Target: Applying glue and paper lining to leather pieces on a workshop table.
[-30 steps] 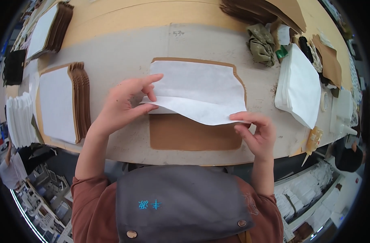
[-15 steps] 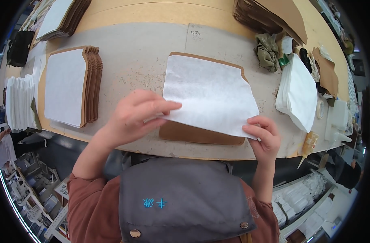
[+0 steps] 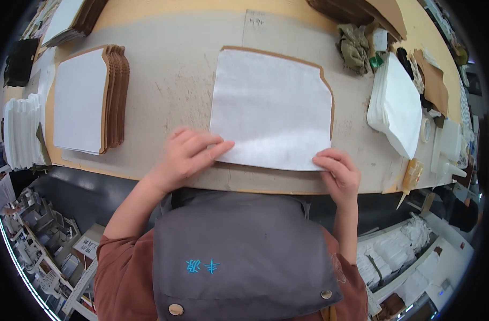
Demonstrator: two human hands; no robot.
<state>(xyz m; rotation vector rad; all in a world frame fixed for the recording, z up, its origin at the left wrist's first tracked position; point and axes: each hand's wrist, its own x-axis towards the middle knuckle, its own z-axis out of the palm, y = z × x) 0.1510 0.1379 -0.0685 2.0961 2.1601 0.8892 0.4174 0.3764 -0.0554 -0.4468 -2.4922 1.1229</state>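
Note:
A white fabric sheet (image 3: 271, 109) lies flat on a brown leather-like panel (image 3: 326, 88), whose edge shows along the top and right. My left hand (image 3: 188, 155) presses on the sheet's near left corner with fingers spread. My right hand (image 3: 338, 174) presses its near right corner at the table's front edge. Neither hand grips anything.
A stack of brown panels topped with a white sheet (image 3: 86, 99) sits to the left. White sheets (image 3: 397, 104) are piled at right. More white pieces (image 3: 19, 131) stand at far left. Brown panels (image 3: 362, 10), rags (image 3: 354, 48) and a glue bottle (image 3: 410, 176) are nearby.
The white sheet, held lifted and folded before, now lies flat over the brown panel. Both hands came down to its near edge.

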